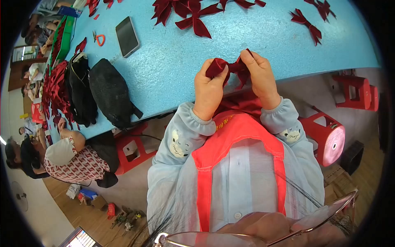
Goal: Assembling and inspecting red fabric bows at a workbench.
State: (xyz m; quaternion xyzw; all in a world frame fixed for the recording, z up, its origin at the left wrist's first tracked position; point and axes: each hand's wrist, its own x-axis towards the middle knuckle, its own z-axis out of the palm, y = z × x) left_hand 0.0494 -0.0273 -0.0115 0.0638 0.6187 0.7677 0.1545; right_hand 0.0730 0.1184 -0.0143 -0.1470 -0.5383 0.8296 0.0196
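Just over the table's near edge I hold a dark red velvet bow [217, 68] between both hands. My left hand [209, 89] is closed on the bow's left loop, thumb on top. On the other side, my right hand [261, 78] pinches the right loop, with a bit of ribbon poking up by the fingertips. The knot shows between the hands, and the tails hang below it. Several finished-looking dark red bows [196, 19] lie beyond my hands on the blue table [263, 37]. Another bow [307, 26] lies at the far right.
A phone [127, 37], orange-handled snips [98, 38] and two black bags [111, 92] lie left on the table. Beyond them are a heap of red ribbon pieces [56, 88] and a green tray [62, 41]. A co-worker [78, 158] sits at left. Red stools [325, 138] stand at right.
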